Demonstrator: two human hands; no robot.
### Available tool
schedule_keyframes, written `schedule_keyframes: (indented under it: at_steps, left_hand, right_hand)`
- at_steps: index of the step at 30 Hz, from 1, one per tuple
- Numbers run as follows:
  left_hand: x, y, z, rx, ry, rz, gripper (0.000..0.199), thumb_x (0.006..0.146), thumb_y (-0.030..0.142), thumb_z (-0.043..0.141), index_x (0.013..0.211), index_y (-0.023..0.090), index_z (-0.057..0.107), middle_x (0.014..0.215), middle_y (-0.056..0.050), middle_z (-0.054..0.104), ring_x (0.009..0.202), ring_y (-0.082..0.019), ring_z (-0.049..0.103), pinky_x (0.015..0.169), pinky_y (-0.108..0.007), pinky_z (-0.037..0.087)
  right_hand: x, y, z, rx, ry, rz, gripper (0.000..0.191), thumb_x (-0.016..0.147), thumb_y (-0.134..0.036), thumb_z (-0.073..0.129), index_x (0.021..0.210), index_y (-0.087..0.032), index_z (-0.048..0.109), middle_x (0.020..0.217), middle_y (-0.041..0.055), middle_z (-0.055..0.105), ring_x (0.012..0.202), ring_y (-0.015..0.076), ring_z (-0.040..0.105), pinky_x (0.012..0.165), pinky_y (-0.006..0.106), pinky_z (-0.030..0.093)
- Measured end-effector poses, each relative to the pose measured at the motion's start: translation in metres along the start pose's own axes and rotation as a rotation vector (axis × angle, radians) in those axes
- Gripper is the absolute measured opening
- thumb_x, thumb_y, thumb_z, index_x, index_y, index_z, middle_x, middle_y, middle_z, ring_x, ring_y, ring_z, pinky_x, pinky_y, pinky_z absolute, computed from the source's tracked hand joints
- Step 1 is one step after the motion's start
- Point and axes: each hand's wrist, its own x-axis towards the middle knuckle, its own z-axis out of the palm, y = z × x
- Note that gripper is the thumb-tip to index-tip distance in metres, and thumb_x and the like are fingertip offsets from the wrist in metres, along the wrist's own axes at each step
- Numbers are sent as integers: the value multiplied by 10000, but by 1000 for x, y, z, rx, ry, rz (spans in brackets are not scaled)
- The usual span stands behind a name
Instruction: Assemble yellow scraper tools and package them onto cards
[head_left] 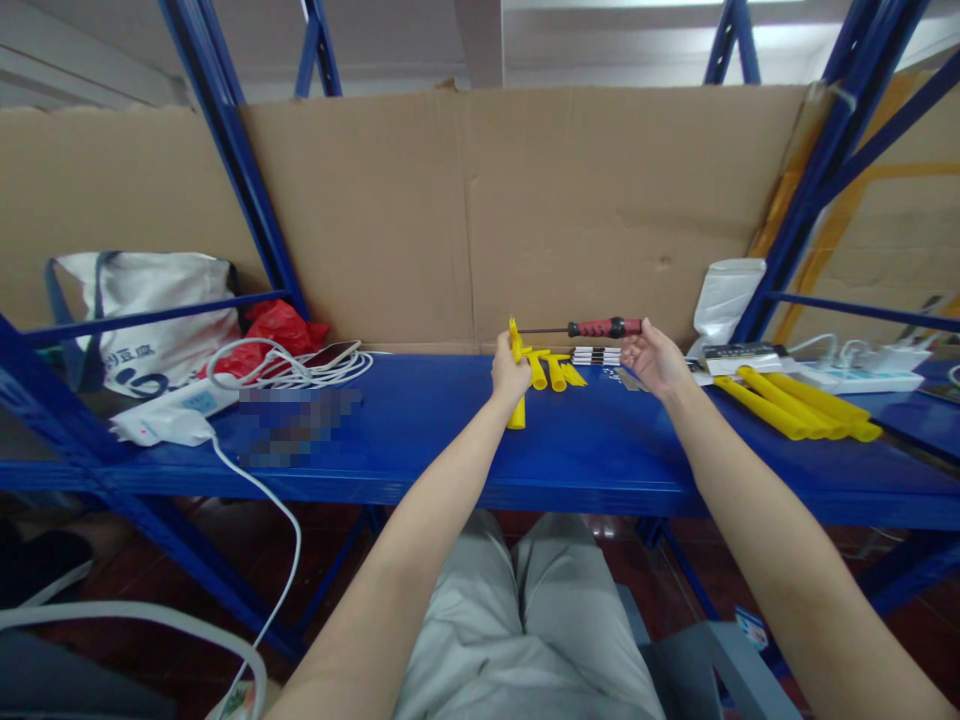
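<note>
My left hand [510, 372] is closed around a yellow plastic piece [517, 412] with a tubular lower end, held upright above the blue shelf. In my right hand [654, 358] is the end of a screwdriver [600, 328] with a red and black handle. Its shaft lies level and points left, with the tip at the upper part of the yellow piece; whether it touches a screw is too small to tell. Just right of my left hand lie several yellow plastic parts [556, 374]. Small dark-and-white striped items [596, 356] sit behind, between my hands.
Several long yellow tubes [787, 405] lie at the right, near a white power strip [859, 377] and a white pouch [726, 300]. At the left are a cloth bag [161, 310], a red plastic bag [281, 328], coiled white cable [322, 368] and another power strip [184, 405]. Cardboard [375, 220] backs the blue shelf [420, 420].
</note>
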Motion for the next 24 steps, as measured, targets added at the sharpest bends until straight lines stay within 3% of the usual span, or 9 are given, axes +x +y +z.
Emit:
schedule_keyframes:
  at_steps: [8, 16, 24]
  left_hand:
    - [-3, 4, -2, 10, 22, 32, 601, 741, -10, 498, 1264, 273, 410, 1251, -53, 579, 1133, -185, 560, 978, -343, 420]
    - [-4, 7, -3, 39, 39, 29, 584, 735, -15, 494, 1238, 275, 430, 1237, -48, 583, 1141, -194, 553, 982, -354, 411]
    - [-5, 9, -3, 34, 41, 31, 574, 731, -14, 494, 1234, 257, 444, 1216, -66, 591, 1119, -204, 567, 963, -346, 425]
  right_hand:
    - [0, 3, 1, -13, -1, -3, 200, 850, -385, 571, 798, -192, 580, 448, -59, 476, 364, 56, 440, 382, 143, 399]
    - [-1, -1, 2, -13, 26, 5, 171, 875, -307, 547, 745, -198, 528, 631, -23, 654, 458, 68, 568, 483, 168, 494]
    - [1, 0, 0, -7, -1, -13, 281, 787, -424, 652, 708, -201, 500, 529, -59, 552, 407, 51, 484, 425, 156, 442]
